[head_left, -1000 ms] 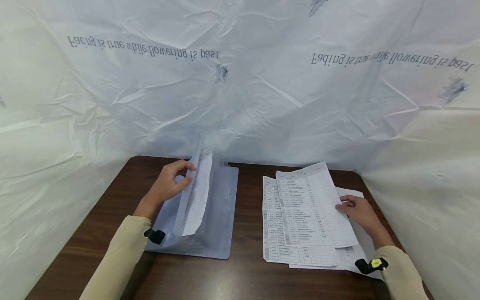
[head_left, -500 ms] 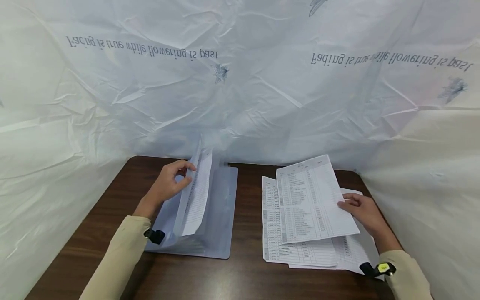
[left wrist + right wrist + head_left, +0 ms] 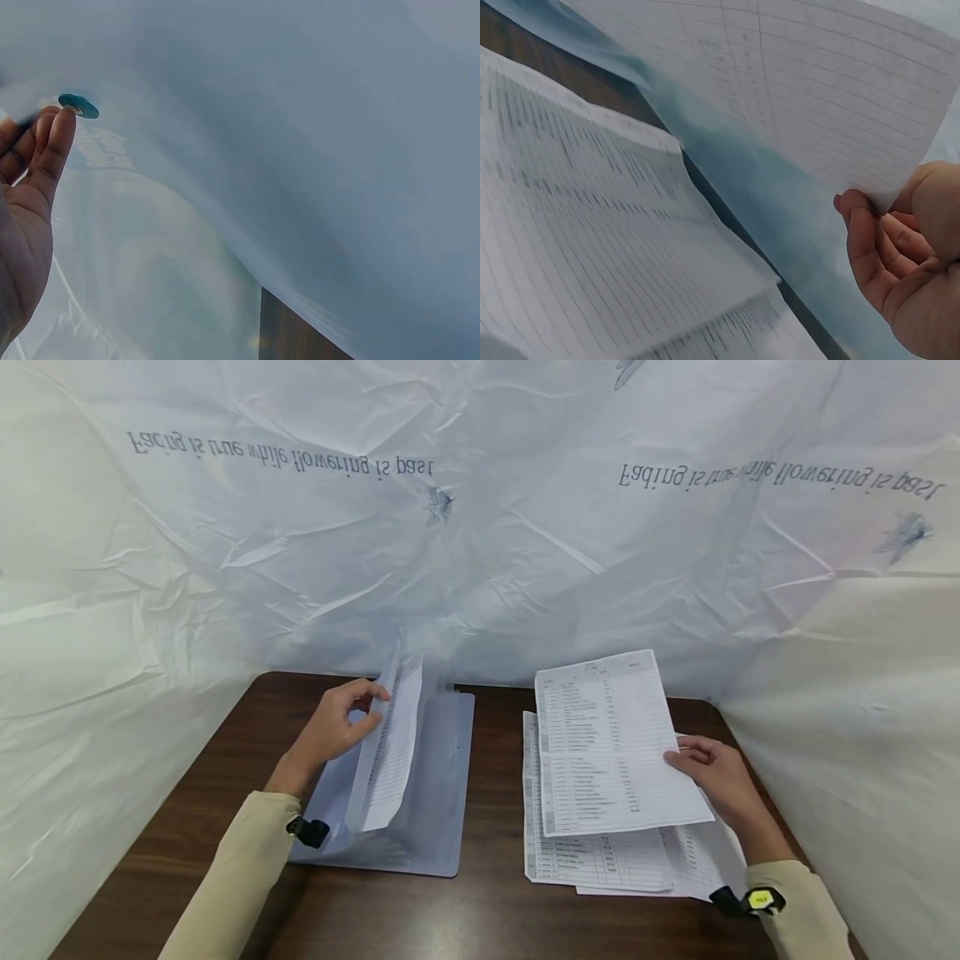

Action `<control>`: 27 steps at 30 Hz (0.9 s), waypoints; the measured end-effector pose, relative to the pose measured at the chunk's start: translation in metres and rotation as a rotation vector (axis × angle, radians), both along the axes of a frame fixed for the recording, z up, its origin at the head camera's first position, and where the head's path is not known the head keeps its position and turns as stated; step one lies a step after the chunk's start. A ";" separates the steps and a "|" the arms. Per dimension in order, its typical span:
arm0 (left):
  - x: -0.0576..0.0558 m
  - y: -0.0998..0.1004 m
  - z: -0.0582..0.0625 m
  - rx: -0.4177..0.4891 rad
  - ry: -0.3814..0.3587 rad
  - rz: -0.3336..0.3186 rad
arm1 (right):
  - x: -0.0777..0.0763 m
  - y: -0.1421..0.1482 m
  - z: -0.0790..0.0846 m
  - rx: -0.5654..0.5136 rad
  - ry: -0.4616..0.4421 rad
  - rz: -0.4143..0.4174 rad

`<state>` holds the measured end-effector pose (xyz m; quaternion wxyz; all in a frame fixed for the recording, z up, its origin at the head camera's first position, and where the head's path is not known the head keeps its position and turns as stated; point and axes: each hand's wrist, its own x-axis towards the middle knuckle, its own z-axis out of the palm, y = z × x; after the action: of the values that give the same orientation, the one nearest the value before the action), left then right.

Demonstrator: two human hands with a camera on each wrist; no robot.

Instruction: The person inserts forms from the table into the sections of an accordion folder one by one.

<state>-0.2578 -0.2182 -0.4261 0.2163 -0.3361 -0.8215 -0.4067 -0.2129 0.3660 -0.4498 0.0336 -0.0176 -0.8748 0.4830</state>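
My left hand (image 3: pixel 336 727) pinches the raised edge of a translucent bluish plastic folder (image 3: pixel 442 802) on the left of the table. A printed sheet (image 3: pixel 396 756) leans inside it, behind the lifted cover. Close by the left fingertips, the left wrist view shows a round teal snap button (image 3: pixel 80 106). On the right, my right hand (image 3: pixel 722 778) pinches a printed sheet (image 3: pixel 611 747) by its right edge. This sheet is raised at a tilt over other printed papers (image 3: pixel 600 864). In the right wrist view the thumb and fingers grip its corner (image 3: pixel 881 187).
The dark wooden table (image 3: pixel 480 910) carries the folder and the loose papers, with a strip of bare wood between them. A whitish plastic sheet (image 3: pixel 480 568) with printed words hangs behind the table and along both sides.
My right hand has lifted the top sheet off the other papers, up and slightly to the left. The left hand and the folder have stayed in place.
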 end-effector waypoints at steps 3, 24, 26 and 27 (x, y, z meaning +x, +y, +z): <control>0.000 0.000 0.000 0.001 0.003 -0.006 | 0.003 -0.012 0.002 -0.038 0.013 0.014; 0.002 -0.001 0.000 0.017 -0.032 -0.007 | 0.016 -0.088 0.013 -0.170 0.047 -0.009; 0.003 0.000 0.001 0.018 -0.027 -0.001 | 0.017 -0.096 0.015 -0.196 0.050 -0.009; 0.003 0.000 0.001 0.017 -0.024 0.002 | 0.018 -0.099 0.015 -0.209 0.052 -0.009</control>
<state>-0.2548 -0.2186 -0.4247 0.2095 -0.3286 -0.8208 -0.4176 -0.1953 0.2670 -0.4345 0.0566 -0.0122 -0.8185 0.5716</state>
